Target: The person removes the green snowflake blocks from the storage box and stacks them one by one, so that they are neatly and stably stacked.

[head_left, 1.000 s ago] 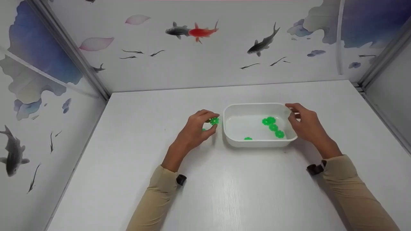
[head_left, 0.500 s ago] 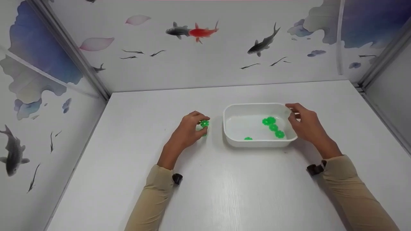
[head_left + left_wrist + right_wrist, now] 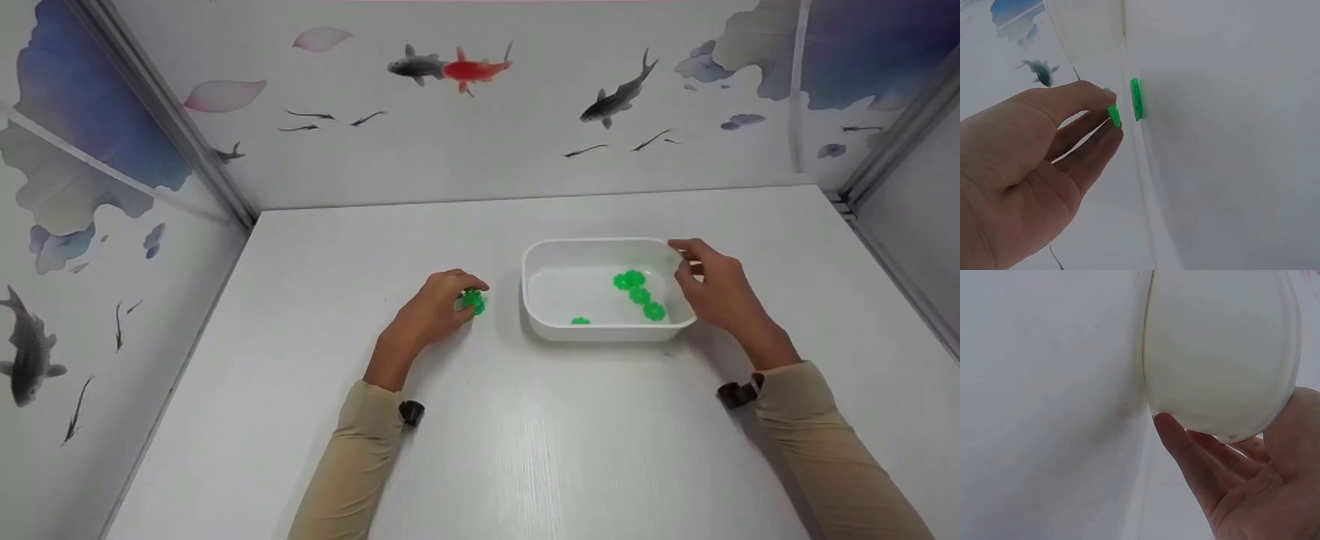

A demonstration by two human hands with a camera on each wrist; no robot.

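Observation:
My left hand (image 3: 431, 309) pinches a green flower-shaped plastic disc (image 3: 1113, 113) between thumb and fingers. Close by, a second green disc (image 3: 1136, 100) lies flat on the table; in the left wrist view a narrow gap shows between the two. From the head they overlap, partly covered by the fingers. To the right stands a white rectangular tub (image 3: 600, 332), with several green discs (image 3: 640, 295) near its right end and another disc (image 3: 580, 321) half hidden behind its front wall. At the tub's right end, my right hand (image 3: 716, 289) holds the rim and wall, fingers bent around it.
The white tabletop (image 3: 480, 435) extends around the tub and both hands. A white back wall (image 3: 480, 150) with painted fish rises behind the table, and a similar left wall (image 3: 97, 300) borders its left side.
My left hand has moved left, away from the tub, then down toward the disc on the table, still pinching its own disc. The right hand and tub have stayed in place.

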